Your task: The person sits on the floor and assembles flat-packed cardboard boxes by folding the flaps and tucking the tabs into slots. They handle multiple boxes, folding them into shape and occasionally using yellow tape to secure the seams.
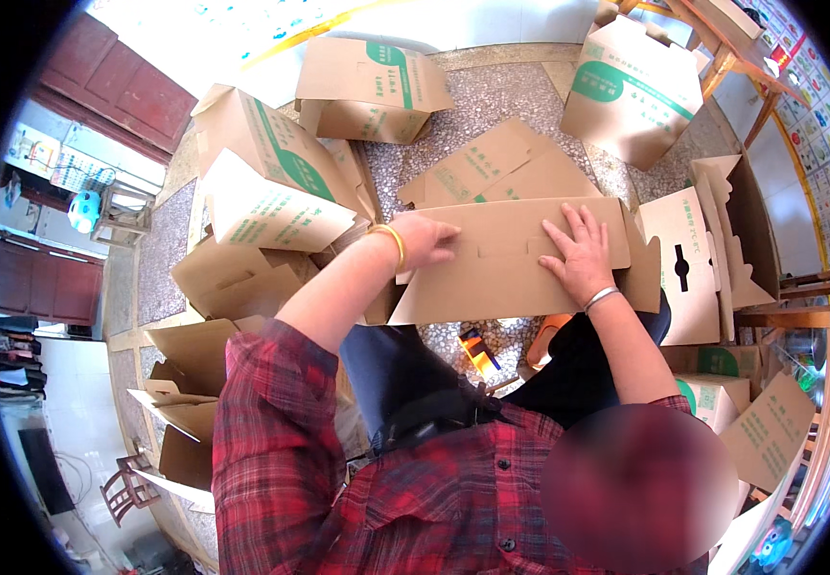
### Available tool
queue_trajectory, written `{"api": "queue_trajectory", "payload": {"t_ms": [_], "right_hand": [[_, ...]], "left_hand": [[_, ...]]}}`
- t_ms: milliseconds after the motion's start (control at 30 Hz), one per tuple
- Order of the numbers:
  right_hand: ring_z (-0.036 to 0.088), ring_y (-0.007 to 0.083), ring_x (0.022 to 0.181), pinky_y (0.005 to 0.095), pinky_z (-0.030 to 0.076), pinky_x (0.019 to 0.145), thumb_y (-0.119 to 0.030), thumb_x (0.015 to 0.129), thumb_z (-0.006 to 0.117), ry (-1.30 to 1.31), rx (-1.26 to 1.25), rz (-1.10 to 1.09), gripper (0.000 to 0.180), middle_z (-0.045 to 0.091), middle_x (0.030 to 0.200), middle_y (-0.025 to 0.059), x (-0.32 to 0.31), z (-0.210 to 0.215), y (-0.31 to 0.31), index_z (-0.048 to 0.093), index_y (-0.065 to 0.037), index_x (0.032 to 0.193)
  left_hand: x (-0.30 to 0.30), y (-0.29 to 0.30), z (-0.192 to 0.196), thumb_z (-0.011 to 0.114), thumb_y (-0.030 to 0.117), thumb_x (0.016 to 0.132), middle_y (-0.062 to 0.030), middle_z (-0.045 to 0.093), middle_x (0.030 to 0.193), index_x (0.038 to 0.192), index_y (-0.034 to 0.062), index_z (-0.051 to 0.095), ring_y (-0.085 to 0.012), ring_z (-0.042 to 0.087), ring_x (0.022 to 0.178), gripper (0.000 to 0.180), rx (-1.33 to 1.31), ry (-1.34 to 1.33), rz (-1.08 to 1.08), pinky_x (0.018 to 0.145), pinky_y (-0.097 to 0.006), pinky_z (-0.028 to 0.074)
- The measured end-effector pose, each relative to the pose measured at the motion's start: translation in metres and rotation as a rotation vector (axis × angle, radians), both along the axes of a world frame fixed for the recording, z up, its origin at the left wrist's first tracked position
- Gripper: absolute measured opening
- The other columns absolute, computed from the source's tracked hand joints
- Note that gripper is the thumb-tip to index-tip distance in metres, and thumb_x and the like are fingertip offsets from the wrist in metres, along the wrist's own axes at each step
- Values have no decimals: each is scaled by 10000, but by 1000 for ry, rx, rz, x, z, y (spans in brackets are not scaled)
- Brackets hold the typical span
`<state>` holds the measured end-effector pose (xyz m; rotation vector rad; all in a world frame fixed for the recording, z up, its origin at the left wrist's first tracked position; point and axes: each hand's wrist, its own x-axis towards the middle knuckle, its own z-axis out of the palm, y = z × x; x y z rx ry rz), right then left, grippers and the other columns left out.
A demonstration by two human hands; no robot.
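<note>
A brown cardboard box [492, 287], partly folded, lies across my lap with its plain side up and a slotted cut in the middle. At its left end, my left hand [423, 241], with a yellow bangle at the wrist, grips the board with bent fingers. My right hand [580, 251], wearing a silvery bangle, lies flat on the right part with fingers spread. A side flap [641, 264] sticks out past the box's right end. Just beyond it, flat printed cardboard sheets [506, 163] lie on the floor.
Folded boxes stand around me: one at the far middle [377, 86], one at the far right [631, 91], one at left [286, 163]. Open cartons [185, 359] line the left side. A white-faced box [688, 268] stands at right beside a wooden rack [798, 316]. An orange-and-black object [478, 353] lies between my legs.
</note>
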<state>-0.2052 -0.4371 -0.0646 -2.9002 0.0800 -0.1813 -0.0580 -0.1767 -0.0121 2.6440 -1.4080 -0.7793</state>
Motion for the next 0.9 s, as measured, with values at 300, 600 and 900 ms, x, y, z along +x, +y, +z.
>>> {"api": "queue_trajectory", "payload": {"t_ms": [300,600,900], "right_hand": [[245,328,1371,568,155,1104,-373,874,561,-91,-121,-34,463,324,1472,98,-5,-22,-5,513,-271,1323],[230,329,1380,574,149,1103,-350,875,562,-107,-126,-22,470,314,1481,98,0,-19,4,508,-252,1332],[232,330,1380,580,147,1103,-327,864,576,-103,-134,-27,472,304,1485,94,-1,-19,12,514,-243,1325]], "left_hand": [[-22,31,55,501,218,931,-164,531,1303,1309,34,490,-270,508,1203,421,-860,-116,312,1027,-358,375],[-71,85,-48,331,289,1020,-149,305,1485,1414,-63,288,-221,264,1385,530,-1264,491,803,1139,-329,169],[-91,20,-64,481,461,886,-207,190,1516,1429,-39,245,-324,169,1417,775,-130,-436,489,1142,-478,108]]}}
